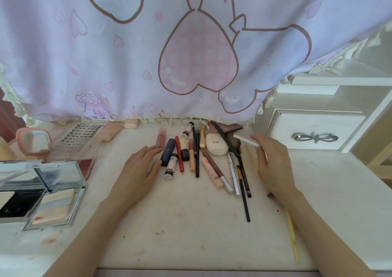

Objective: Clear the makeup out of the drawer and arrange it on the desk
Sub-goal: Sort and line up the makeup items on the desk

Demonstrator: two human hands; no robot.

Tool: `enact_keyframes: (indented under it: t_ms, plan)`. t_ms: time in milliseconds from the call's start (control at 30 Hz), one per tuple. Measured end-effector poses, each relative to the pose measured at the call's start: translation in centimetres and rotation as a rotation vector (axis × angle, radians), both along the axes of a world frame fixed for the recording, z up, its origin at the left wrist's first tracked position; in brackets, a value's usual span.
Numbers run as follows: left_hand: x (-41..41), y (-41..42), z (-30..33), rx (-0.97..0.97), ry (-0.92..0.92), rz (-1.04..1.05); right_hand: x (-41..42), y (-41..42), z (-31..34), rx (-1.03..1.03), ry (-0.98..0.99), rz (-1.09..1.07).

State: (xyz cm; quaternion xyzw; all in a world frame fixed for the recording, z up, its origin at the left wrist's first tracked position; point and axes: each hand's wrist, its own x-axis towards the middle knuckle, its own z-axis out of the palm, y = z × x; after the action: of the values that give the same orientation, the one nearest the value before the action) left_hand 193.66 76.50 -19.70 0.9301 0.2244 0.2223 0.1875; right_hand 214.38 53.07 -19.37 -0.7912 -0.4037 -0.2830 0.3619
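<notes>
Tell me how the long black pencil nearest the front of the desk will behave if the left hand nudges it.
The long black pencil looks thin, stiff and round, so it would probably roll or pivot on the flat desk. Its upper end lies among other sticks, so it may drag those along.

Heart-print curtain (191, 50) — pink mirror (34, 142)

The back edge of the desk (191, 223) is covered by the hanging curtain (148, 54). Beyond the right hand (273, 166), a dark palette (229, 126) is partly hidden under it. Left of the left hand (140, 170), the mirrored cases (53, 177) are cut off by the picture's edge.
</notes>
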Motion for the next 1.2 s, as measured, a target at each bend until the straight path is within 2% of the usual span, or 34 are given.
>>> enact_keyframes:
  t_ms: [100,200,300,333,433,567,633,733,767,833,933,1033,1200]
  plan:
    - [0.0,-1.2,0.9,-0.048,-0.189,0.002,-1.0,1.9,0.6,0.014,-0.029,0.119]
    - [0.9,-3.2,2.6,-0.145,-0.27,-0.061,-2.3,4.4,1.4,0.052,-0.082,0.197]
    - [2.2,-4.6,4.9,-0.402,-0.21,-0.077,-2.9,7.0,1.1,0.024,-0.144,0.239]
    - [2.7,-4.6,5.3,-0.432,-0.175,-0.067,-3.1,7.7,1.0,0.002,-0.175,0.244]
    - [3.6,-4.3,5.9,-0.392,-0.13,-0.052,-3.6,8.8,0.8,0.046,-0.252,0.285]
    - [3.5,-3.9,6.0,-0.373,-0.13,-0.045,-4.2,9.0,1.0,0.119,-0.19,0.369]
    - [3.3,-3.7,6.0,-0.364,-0.164,-0.047,-4.8,8.8,1.4,0.172,-0.016,0.416]
    - [2.9,-3.4,6.4,-0.431,-0.276,-0.039,-5.9,8.2,2.9,0.318,0.677,0.565]
    - [2.8,-3.3,6.6,-0.458,-0.286,-0.053,-5.9,8.0,3.2,0.332,0.861,0.655]
    - [2.4,-3.3,6.9,-0.503,-0.265,-0.109,-5.6,7.7,3.5,0.314,1.098,0.847]
    - [2.0,-3.4,7.1,-0.492,-0.18,-0.179,-5.5,7.4,3.5,0.348,1.272,1.022]
    - [1.6,-3.4,7.3,-0.423,-0.113,-0.205,-5.7,7.2,3.9,0.338,1.296,1.097]
    - [1.3,-3.6,7.6,-0.303,-0.06,-0.236,-6.0,7.1,4.0,0.354,1.32,1.008]
